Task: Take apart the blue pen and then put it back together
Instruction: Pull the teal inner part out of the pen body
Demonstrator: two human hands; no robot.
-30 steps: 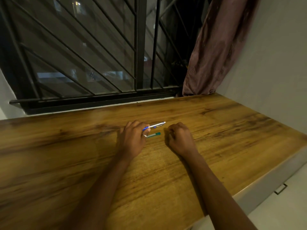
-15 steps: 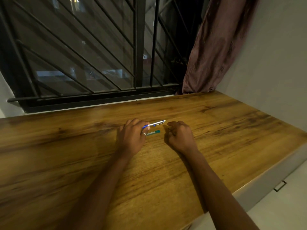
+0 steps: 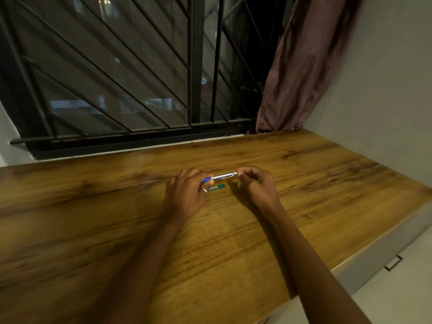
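Observation:
The blue pen (image 3: 222,176), with a silvery clear barrel and blue trim, is held level just above the wooden table (image 3: 304,183). My left hand (image 3: 187,195), with a ring on one finger, grips its blue left end. My right hand (image 3: 257,185) pinches the right tip with thumb and forefinger. A second pen, teal and white (image 3: 217,187), lies on the table just below the blue pen, partly hidden by my left hand.
A barred window (image 3: 140,78) runs along the table's far edge. A mauve curtain (image 3: 304,66) hangs at the back right, against a pale wall (image 3: 385,90). The table's front right edge drops to a drawer with a handle (image 3: 394,263).
My right hand has lifted from the table and moved up and left to take hold of the pen's right tip. My left hand has kept hold of the pen.

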